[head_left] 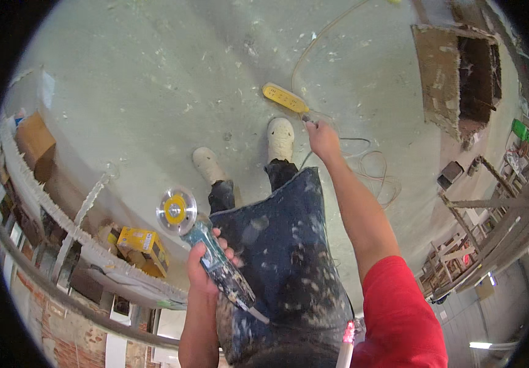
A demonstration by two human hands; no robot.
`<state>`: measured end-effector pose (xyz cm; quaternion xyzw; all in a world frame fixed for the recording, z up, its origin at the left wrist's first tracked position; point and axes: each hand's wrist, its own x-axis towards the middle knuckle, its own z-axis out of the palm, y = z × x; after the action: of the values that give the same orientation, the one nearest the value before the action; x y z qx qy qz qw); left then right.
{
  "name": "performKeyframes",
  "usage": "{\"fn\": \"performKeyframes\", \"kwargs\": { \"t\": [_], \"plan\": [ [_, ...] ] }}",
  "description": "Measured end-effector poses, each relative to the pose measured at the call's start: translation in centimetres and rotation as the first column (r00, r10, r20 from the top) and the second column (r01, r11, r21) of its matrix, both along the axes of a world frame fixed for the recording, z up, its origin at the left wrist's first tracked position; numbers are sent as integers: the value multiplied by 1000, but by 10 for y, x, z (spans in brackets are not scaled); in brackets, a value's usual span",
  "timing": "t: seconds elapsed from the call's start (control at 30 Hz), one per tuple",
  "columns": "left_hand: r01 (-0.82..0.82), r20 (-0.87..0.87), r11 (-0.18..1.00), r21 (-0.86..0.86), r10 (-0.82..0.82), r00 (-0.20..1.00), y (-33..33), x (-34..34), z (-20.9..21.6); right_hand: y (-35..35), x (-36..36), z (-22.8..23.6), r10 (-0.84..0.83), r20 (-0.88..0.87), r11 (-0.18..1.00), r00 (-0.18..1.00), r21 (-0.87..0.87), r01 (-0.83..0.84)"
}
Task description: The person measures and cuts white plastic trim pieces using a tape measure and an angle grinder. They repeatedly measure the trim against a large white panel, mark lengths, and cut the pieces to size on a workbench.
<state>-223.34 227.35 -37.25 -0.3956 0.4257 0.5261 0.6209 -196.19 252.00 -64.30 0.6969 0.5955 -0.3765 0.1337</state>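
My left hand (208,265) grips the body of a teal angle grinder (215,257), its round disc with a yellow centre (176,210) pointing up and left. My right hand (322,138) reaches down toward the floor and pinches a plug at the near end of a yellow power strip (285,98) lying on the dusty concrete. Thin cable (372,172) loops on the floor just right of that hand. My two pale, dusty shoes (280,138) stand below, and my paint-spattered dark trousers (283,257) fill the middle.
A yellow box (144,249) lies by a curved white-edged ledge (62,221) on the left. A cardboard box (33,140) sits farther left. At the upper right is a rectangular opening (473,80); wooden frames and scrap (479,221) pile along the right.
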Motion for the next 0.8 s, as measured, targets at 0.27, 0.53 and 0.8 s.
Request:
{"fn": "performKeyframes", "kwargs": {
  "t": [0.27, 0.53, 0.8],
  "plan": [
    [-66, 100, 998, -24, 68, 993, -14, -10, -70, -17, -27, -92, -125, 115, 992, 986, 34, 122],
    [-105, 149, 994, -33, 109, 983, -6, -18, -81, -8, -36, -104, -88, 213, 996, 973, 16, 86],
    [-72, 113, 997, -10, 73, 991, 3, -26, -80, 6, -47, -98, -20, 268, 994, 963, -101, 48]
  ]
}}
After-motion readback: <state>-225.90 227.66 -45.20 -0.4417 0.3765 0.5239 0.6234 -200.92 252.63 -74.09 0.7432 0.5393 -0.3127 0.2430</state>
